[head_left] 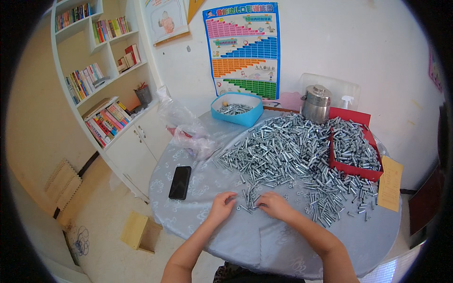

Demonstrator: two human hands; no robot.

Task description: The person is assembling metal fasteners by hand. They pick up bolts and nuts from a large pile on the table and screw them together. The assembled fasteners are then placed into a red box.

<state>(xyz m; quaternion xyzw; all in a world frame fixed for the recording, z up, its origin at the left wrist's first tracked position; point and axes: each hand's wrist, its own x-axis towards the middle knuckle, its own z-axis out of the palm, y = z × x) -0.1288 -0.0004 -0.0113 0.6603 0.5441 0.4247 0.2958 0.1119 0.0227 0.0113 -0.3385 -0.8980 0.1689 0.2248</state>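
yellow wood makes a small open box (133,228) on the floor, far to my left. next is a flat black phone (180,183) on the round table with the shiny gray cloth (207,174), and a crumpled clear plastic bag (186,127) lies behind it. my left hand (222,207) is curled, thumb near the fingers; i can't tell if it pinches anything. far behind it is a soft blue bin (243,120) with metal bits inside.

between my hands lie a few loose silver metal bolts (245,195). most point away from me, but one close to me lies slanted. my right hand (274,205) is nearer to most of them. its fingertips are bunched down beside them, and i can't tell if they pinch one.

past that hand is a big heap of silver bolts (283,151), then a shiny round steel pot (316,106), and a red box full of bolts (358,173).
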